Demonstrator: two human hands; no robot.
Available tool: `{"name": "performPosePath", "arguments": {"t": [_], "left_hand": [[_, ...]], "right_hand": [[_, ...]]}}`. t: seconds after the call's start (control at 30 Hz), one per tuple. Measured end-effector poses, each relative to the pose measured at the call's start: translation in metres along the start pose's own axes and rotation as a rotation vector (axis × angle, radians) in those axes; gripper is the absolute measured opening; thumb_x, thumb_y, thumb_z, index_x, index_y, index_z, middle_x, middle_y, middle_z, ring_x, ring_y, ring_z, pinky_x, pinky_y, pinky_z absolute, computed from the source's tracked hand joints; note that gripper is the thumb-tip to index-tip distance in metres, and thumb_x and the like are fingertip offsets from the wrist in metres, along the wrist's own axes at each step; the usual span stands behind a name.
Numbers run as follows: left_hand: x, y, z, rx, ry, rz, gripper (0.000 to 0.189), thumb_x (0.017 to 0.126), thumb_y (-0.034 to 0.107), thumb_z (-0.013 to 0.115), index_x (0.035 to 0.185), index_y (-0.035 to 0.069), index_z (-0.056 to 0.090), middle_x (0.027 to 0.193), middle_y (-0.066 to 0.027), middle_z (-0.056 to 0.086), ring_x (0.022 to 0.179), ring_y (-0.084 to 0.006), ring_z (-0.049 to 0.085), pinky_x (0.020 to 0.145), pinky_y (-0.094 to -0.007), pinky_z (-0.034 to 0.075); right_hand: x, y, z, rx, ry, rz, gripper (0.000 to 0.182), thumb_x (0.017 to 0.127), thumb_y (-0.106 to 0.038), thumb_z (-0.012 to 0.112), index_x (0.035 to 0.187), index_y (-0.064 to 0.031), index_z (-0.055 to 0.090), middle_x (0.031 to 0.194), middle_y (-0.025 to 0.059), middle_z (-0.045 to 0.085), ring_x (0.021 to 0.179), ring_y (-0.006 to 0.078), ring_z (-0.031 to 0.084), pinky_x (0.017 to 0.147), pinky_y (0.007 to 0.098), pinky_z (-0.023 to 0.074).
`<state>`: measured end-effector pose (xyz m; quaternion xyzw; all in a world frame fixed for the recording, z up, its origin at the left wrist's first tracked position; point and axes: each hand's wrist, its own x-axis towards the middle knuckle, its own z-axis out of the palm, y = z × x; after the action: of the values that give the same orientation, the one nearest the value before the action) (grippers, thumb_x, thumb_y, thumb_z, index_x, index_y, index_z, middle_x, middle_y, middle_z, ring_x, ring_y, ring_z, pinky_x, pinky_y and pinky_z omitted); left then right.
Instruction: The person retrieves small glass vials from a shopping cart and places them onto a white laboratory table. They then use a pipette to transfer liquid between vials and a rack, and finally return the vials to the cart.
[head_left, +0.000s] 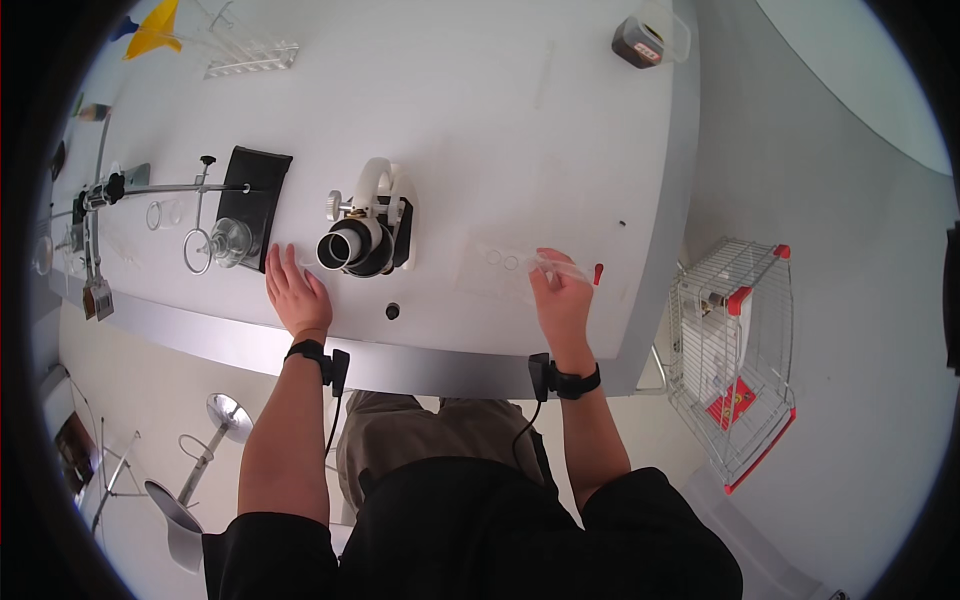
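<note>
My left hand (298, 296) rests palm down on the white table, holding nothing, its fingertips beside the black base (259, 176) of a ring stand. To its right stands a small white and black microscope (367, 225). My right hand (561, 289) has its fingers pinched around a slender clear tube (566, 266), apparently a dropper; a red rubber bulb (598, 274) shows at the tube's right end. Left of those fingers lie faint clear pieces with two round outlines (502, 260), too transparent to name surely. A small black cap (392, 311) sits between my hands.
A glass alcohol lamp (231, 241) sits by the stand's metal ring (197, 251). Farther off are a test-tube rack (251, 61), a yellow funnel (155, 30) and a container of dark liquid (637, 43). A wire shopping basket (735, 360) stands beyond the table's right edge.
</note>
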<state>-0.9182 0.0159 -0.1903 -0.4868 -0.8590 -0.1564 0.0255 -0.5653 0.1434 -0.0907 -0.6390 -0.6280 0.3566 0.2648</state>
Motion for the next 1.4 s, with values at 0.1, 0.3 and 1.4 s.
{"name": "performPosePath", "arguments": {"t": [0.1,0.3,1.4], "left_hand": [[0.0,-0.001,0.0,0.0,-0.001,0.004,0.053,0.089,0.009,0.054,0.141,0.008,0.046,0.152,-0.0158,0.041,0.141,-0.0372,0.036,0.116,-0.0489,0.03],[0.0,-0.002,0.001,0.006,0.001,0.01,0.053,0.089,0.01,0.054,0.141,0.008,0.046,0.152,-0.0157,0.04,0.141,-0.0371,0.036,0.116,-0.049,0.03],[0.001,0.003,-0.001,-0.005,0.001,0.0,0.053,0.089,0.009,0.054,0.141,0.007,0.046,0.151,-0.0161,0.041,0.14,-0.0385,0.037,0.115,-0.0489,0.03]], "right_hand": [[-0.001,0.007,0.005,-0.05,-0.021,-0.024,0.021,0.086,-0.009,0.074,0.106,-0.0028,0.071,0.098,0.008,0.072,0.059,0.0113,0.052,0.058,0.0251,0.046],[0.001,0.008,0.006,-0.041,-0.063,-0.074,0.021,0.087,-0.009,0.073,0.107,-0.0025,0.07,0.1,0.0082,0.072,0.061,0.0141,0.055,0.059,0.0262,0.0477],[-0.007,0.029,-0.01,0.328,0.123,-0.174,0.012,0.094,-0.007,0.061,0.104,0.0011,0.063,0.077,-0.0027,0.052,0.067,0.005,0.046,0.064,0.0193,0.0388]]}}
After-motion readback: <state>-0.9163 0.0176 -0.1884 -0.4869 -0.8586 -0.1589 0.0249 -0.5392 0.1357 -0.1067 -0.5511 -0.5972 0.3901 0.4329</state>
